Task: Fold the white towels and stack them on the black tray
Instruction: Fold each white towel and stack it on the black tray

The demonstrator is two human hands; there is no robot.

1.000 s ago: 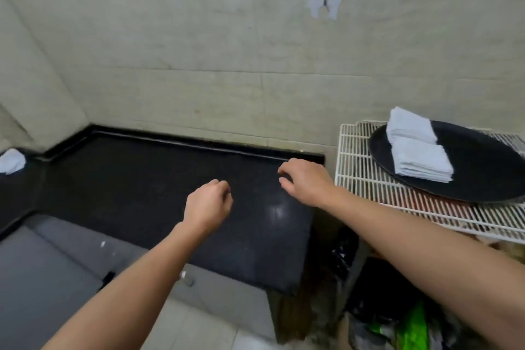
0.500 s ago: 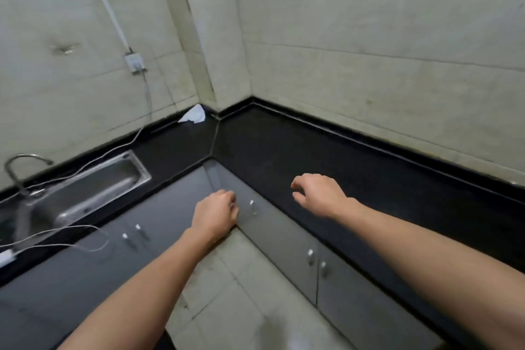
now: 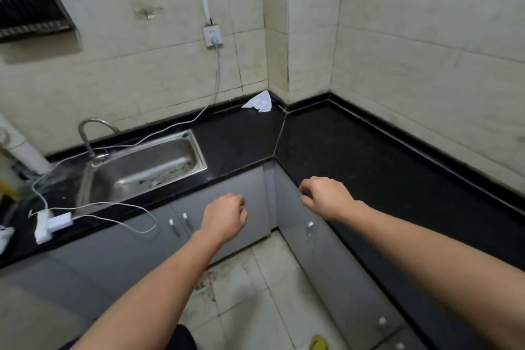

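While both bare forearms stretch out ahead, the head camera looks down into a kitchen corner where an L-shaped black countertop (image 3: 369,156) wraps round from left to right. And there's the one to watch: a white towel (image 3: 258,101), crumpled and unfolded, lying right at the back of the counter, tucked into the corner where the tiled walls meet. It's well apart from both hands.

Left hand (image 3: 224,219) now: it hovers in front of the grey cabinet doors (image 3: 233,193) below the counter edge, fingers loosely curled under, thumb alongside, nothing in its grasp. Right hand (image 3: 326,197) is out over the front edge of the right-hand run of counter, knuckles up, fingers bent downward and close together, holding nothing. Whether the fingertips touch the edge, I cannot tell.

Off to the left, a steel sink (image 3: 196,150) is set into the counter, with a curved faucet (image 3: 88,133) behind it. A wall socket (image 3: 211,35) sits above, and a white cable (image 3: 217,74) drops from it and trails along the counter past the sink. Near the counter's front edge lies a white adapter (image 3: 52,224). A dark dish rack (image 3: 28,8) hangs on the wall at upper left. Below, pale floor tiles (image 3: 255,293) show some reddish stains.
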